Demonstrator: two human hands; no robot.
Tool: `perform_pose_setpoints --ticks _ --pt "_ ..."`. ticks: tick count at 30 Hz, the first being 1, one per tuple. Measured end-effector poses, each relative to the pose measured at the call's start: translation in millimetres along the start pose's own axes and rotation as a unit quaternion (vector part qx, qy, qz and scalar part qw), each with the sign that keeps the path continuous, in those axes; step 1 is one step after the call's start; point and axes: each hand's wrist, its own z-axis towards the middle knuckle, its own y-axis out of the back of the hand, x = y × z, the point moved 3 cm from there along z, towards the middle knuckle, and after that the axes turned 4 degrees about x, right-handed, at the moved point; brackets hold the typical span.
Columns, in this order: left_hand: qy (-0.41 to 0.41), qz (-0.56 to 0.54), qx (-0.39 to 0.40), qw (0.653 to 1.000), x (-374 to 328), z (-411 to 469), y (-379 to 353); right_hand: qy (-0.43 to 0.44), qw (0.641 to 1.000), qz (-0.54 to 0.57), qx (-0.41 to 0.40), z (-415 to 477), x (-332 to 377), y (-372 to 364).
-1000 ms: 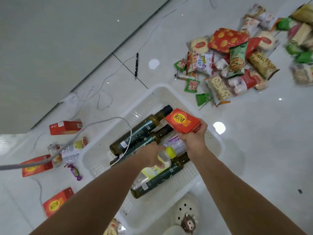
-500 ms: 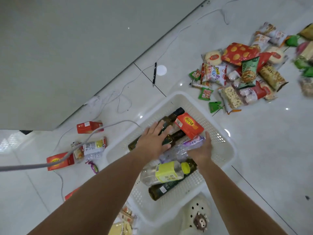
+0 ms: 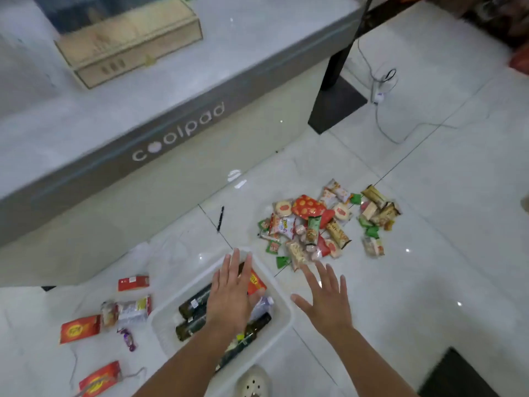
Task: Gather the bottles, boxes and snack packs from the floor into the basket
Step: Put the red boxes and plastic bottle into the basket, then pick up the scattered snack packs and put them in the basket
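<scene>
White floor tiles [image 3: 429, 282] are carrying a white basket [image 3: 282, 308] holding dark bottles [image 3: 194, 302] and a red box [image 3: 255, 283]. Left hand [image 3: 230, 293] is hovering flat and empty over it; right hand [image 3: 326, 299] is spreading open, empty, near the far-right snack packs [image 3: 315, 224]

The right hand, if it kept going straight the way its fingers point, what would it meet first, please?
Probably the near edge of the heap of colourful snack packs on the white tiled floor; the open right hand points at it with bare tile between, though height is unclear.
</scene>
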Motion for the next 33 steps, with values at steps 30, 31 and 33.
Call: perform_pose_setpoints --ticks 30,31,33 --pt "0.150 -0.069 -0.141 0.976 -342 -34 270 0.033 0.995 -0.086 -0.041 -18 -355 441" --pt "0.159 -0.055 -0.151 0.974 -343 -26 276 0.031 0.995 -0.076 -0.058 -8 -362 442" --pt "0.176 -0.053 -0.165 0.969 -345 -9 275 0.041 0.995 -0.059 -0.071 10 -377 450"
